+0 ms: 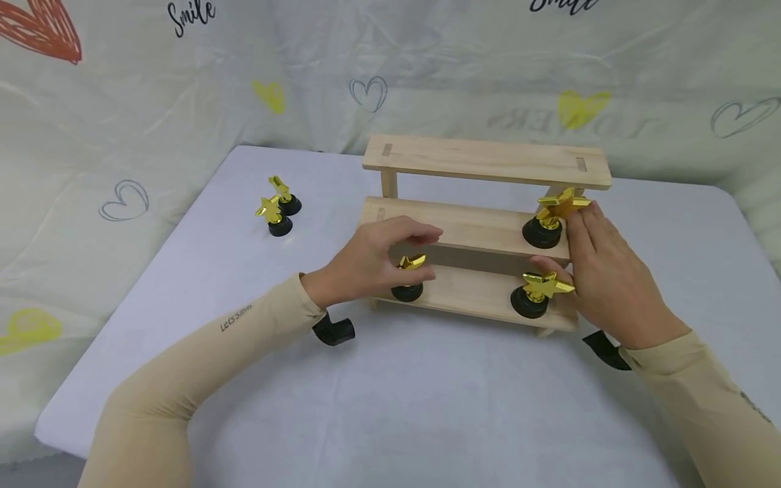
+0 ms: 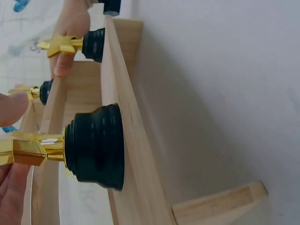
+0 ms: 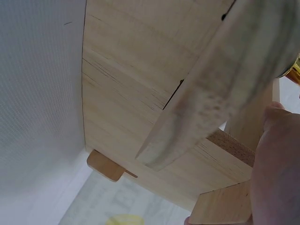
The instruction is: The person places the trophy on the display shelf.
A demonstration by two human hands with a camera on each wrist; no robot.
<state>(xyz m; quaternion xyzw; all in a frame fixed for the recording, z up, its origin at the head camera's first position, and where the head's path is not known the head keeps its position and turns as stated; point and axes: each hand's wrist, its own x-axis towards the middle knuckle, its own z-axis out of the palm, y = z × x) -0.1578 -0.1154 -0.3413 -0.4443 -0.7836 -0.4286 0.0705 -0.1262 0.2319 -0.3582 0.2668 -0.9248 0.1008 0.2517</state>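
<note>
A three-tier wooden rack (image 1: 482, 163) stands on the table. My left hand (image 1: 381, 261) reaches to its lower shelf, thumb and fingers spread on either side of a gold star trophy (image 2: 93, 147) with a black base. That trophy stands at the shelf's left end, partly hidden by the thumb in the head view. My right hand (image 1: 616, 285) holds the rack's right side, thumb at the front and fingers along the outer side. Near it, one star trophy (image 1: 542, 232) stands on the middle shelf and another star trophy (image 1: 529, 301) on the lower shelf.
Two more star trophies, a front one (image 1: 279, 225) and a rear one (image 1: 290, 203), stand close together on the white table (image 1: 390, 407), left of the rack. A printed cloth (image 1: 305, 61) hangs behind the table.
</note>
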